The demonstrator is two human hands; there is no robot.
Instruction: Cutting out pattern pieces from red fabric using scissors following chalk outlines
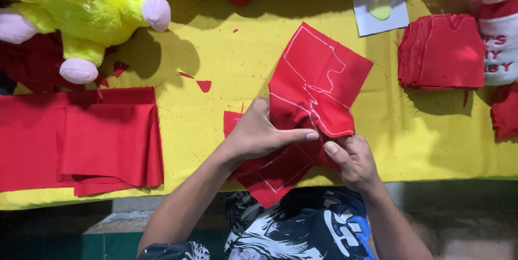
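A piece of red fabric (pixel 315 84) with white chalk outlines lies folded over the front edge of a yellow table (pixel 216 65). My left hand (pixel 259 130) pinches the cloth from the left, thumb stretched along a fold. My right hand (pixel 350 157) grips the same cloth from below at the fold, thumb up. The lower corner of the fabric hangs off the table towards my lap.
Folded red cloth (pixel 81 138) lies at the left. A stack of cut red pieces (pixel 442 52) sits at the right, with a white paper pattern (pixel 380 6) behind it. A yellow plush toy (pixel 81 6) stands at the back left. Small red scraps (pixel 203 84) dot the table.
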